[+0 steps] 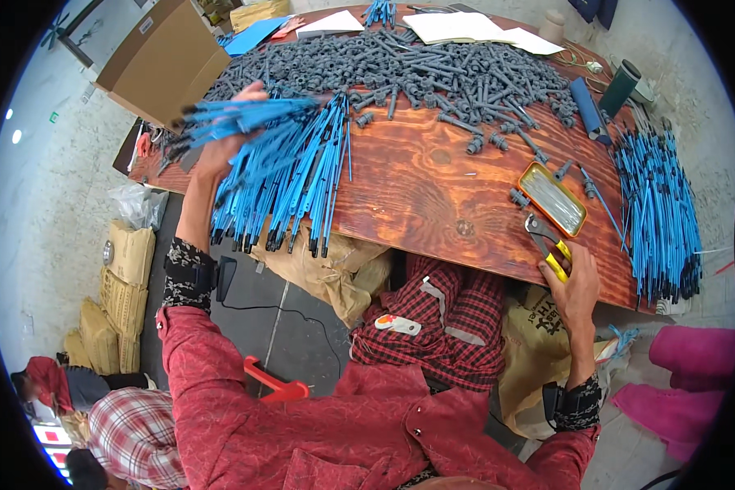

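At the table's left end, my left hand [220, 147] is wrapped round a bunch of thin blue sticks with black tips [257, 114], smeared by motion. Beneath and beside it, a spread pile of the same blue sticks [302, 175] hangs over the table's front edge. At the right, my right hand [578, 286] is closed on the yellow handles of a pair of cutting pliers [557, 257]. The jaws of the pliers point away from me, just short of a small yellow-rimmed tray [581, 227] with thin clear or silvery pieces inside.
A large heap of grey plastic fittings [343, 69] covers the back of the wooden table [408, 180]. Another stack of blue sticks [657, 212] lies at the right end, near a dark green cylinder [621, 88]. A cardboard box [167, 61] stands back left. Co-workers [135, 437] are lower left.
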Motion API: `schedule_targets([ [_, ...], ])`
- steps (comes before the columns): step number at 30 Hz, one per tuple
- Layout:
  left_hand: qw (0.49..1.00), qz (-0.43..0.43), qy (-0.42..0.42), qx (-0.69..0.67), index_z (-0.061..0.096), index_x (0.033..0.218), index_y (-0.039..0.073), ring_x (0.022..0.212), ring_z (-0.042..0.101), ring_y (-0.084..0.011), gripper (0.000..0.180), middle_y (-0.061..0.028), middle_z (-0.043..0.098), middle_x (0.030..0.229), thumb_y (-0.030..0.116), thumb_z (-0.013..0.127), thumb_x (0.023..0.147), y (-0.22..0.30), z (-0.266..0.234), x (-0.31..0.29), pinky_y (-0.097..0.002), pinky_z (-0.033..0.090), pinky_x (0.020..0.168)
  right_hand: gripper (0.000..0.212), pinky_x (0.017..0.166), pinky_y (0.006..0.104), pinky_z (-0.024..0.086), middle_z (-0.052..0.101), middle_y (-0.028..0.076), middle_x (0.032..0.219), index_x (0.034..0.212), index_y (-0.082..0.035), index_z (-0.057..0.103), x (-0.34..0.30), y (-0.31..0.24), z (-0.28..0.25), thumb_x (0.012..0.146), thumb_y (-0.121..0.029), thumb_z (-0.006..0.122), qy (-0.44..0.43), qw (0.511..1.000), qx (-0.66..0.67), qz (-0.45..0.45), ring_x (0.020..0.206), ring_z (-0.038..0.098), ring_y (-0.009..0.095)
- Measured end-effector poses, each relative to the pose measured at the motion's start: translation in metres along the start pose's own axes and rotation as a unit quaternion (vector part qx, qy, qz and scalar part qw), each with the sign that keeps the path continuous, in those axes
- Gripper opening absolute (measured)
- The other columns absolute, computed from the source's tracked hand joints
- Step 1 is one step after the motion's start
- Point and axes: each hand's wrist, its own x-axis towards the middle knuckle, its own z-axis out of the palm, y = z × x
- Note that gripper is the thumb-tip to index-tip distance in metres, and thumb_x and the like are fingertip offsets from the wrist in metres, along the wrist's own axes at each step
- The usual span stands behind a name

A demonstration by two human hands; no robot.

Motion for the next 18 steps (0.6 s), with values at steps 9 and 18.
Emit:
schedule_targets([
  [9, 0.957, -0.008, -0.132, 0.256, 0.067, 0.128, 0.018, 0.12, 0.06, -0.0294, 0.052, -0.0138, 0.057, 0.136, -0.01, 0.057, 0.085, -0.022, -0.017, -0.011, -0.0372, 0.048, 0.1, 0.048, 0.071, 0.0421, 0.048, 0.061, 0.009, 0.093, 0.114, -0.006, 0.061, 0.009, 0.0, 0.009, 0.075, -0.023, 0.083, 0.02, 1.0, -0.003, -0.005, 0.081, 0.06, 0.028],
  [18, 0.936, 0.002, -0.203, 0.287, 0.06, 0.133, 0.006, 0.119, 0.057, -0.0383, 0.052, -0.0179, 0.062, 0.129, 0.03, 0.073, 0.089, -0.005, 0.0, -0.047, -0.0454, 0.044, 0.102, 0.059, 0.077, 0.0455, 0.042, 0.057, 0.011, 0.099, 0.111, -0.011, 0.062, 0.006, 0.016, -0.007, 0.07, -0.049, 0.081, 0.002, 0.999, -0.002, -0.042, 0.091, 0.054, 0.033],
])
